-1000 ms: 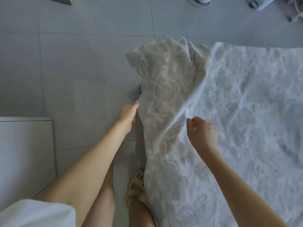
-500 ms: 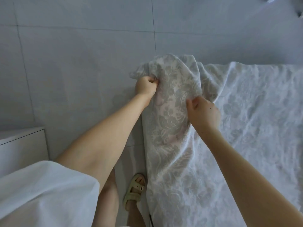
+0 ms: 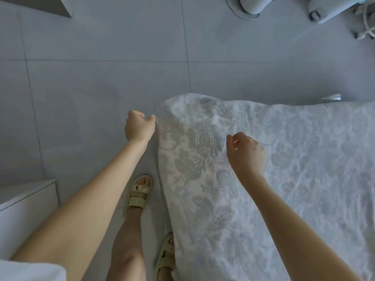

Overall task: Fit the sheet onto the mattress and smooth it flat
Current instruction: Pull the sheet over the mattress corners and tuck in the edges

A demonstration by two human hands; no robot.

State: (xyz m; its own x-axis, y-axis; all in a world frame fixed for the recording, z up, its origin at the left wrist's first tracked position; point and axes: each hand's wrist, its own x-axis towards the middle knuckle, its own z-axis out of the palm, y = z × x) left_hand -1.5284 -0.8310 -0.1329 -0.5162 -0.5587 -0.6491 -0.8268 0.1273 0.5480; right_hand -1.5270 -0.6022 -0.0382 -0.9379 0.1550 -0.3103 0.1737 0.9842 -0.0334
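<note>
One corner covered: your left hand [image 3: 140, 126] pinches the sheet [image 3: 284, 169] edge, right hand [image 3: 244, 153] fingers curled, grip unclear. Creases remain; smoothing left.

grey tiled floor around the bed corner

pale floor tiles [image 3: 105, 82] with thin grout lines; a white cabinet [image 3: 26, 211] at lower left; two beige strapped sandals [image 3: 140, 194] on the feet; a round white appliance base [image 3: 248, 7] and a coiled cord [image 3: 368, 27] at the top right.
</note>
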